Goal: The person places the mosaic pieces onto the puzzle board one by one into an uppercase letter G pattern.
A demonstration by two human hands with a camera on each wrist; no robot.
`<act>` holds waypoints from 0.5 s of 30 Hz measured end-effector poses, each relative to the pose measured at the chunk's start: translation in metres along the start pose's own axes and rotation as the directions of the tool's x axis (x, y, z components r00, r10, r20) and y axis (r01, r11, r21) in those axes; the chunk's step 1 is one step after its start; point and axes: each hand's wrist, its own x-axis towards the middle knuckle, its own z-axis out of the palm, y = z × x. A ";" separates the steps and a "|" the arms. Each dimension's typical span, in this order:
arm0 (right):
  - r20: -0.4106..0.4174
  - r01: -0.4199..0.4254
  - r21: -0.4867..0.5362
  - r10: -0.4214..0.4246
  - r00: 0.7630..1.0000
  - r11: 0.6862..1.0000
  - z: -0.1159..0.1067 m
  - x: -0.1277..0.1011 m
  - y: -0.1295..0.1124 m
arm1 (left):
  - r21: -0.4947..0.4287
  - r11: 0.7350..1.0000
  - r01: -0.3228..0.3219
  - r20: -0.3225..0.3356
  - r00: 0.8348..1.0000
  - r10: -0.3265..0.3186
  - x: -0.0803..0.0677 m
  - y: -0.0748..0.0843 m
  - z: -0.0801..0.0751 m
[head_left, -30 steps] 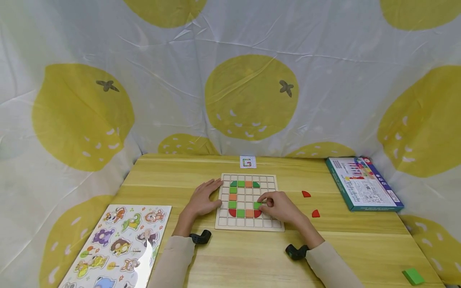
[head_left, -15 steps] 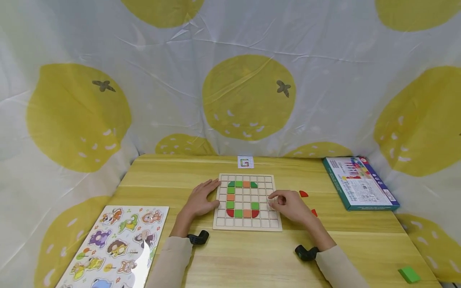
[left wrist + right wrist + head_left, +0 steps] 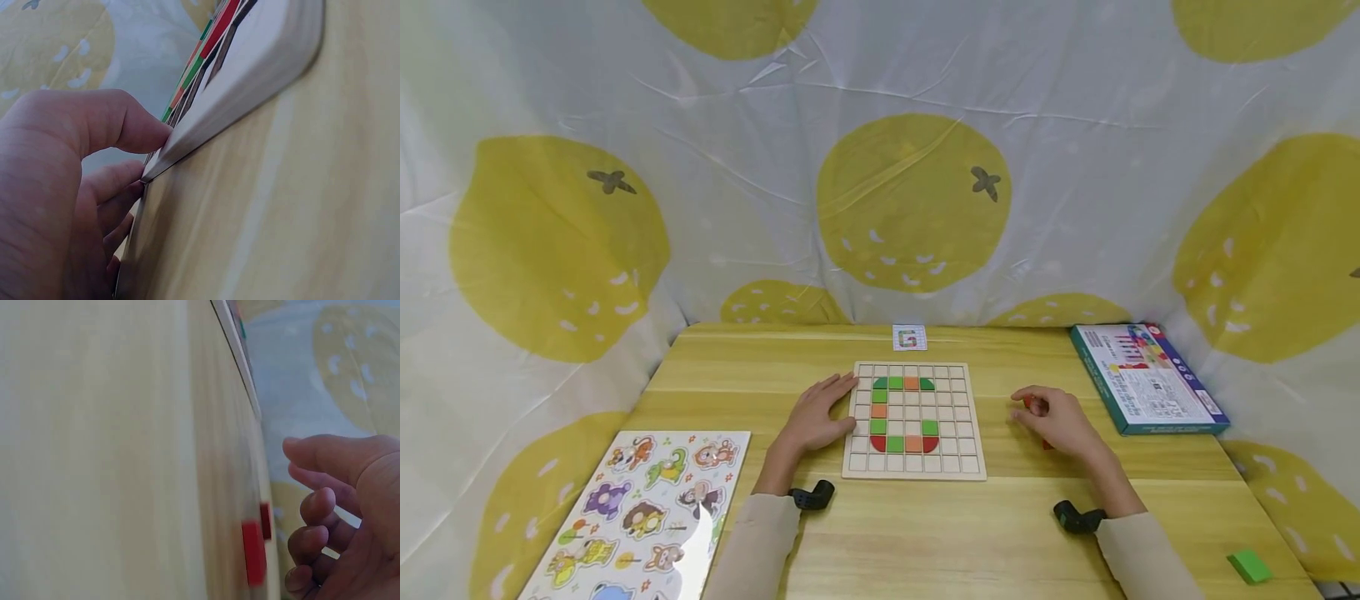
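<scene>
A wooden grid board lies mid-table with green, orange and red tiles laid in a partial letter shape. My left hand rests flat on the table, its fingers touching the board's left edge; the left wrist view shows the thumb against the board's rim. My right hand hovers over the table right of the board, fingers loosely curled, holding nothing. Two red tiles lie just under its fingertips; one red tile peeks out between the fingers in the head view.
A small pattern card stands at the table's far edge. A printed box lies at the right. An animal puzzle board sits at the near left, and a green block at the near right corner. Yellow-spotted cloth surrounds the table.
My right hand left the board's green tile and moved right, off the board, to the loose red tiles. The left hand stayed at the board's edge.
</scene>
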 end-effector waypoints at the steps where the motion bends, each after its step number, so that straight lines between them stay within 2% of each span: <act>1: -0.010 -0.011 -0.003 0.011 1.000 1.000 -0.004 0.000 0.005 | -0.003 1.000 -0.003 0.000 1.000 0.003 0.000 0.000 0.000; 8: -0.026 -0.035 -0.015 0.035 0.999 0.999 -0.018 0.000 0.027 | -0.009 1.000 -0.009 -0.003 1.000 0.009 -0.001 0.001 -0.001; 15: 0.024 -0.052 -0.036 0.053 0.998 0.998 -0.021 0.005 0.031 | -0.008 1.000 -0.007 -0.001 1.000 0.007 0.000 0.001 -0.002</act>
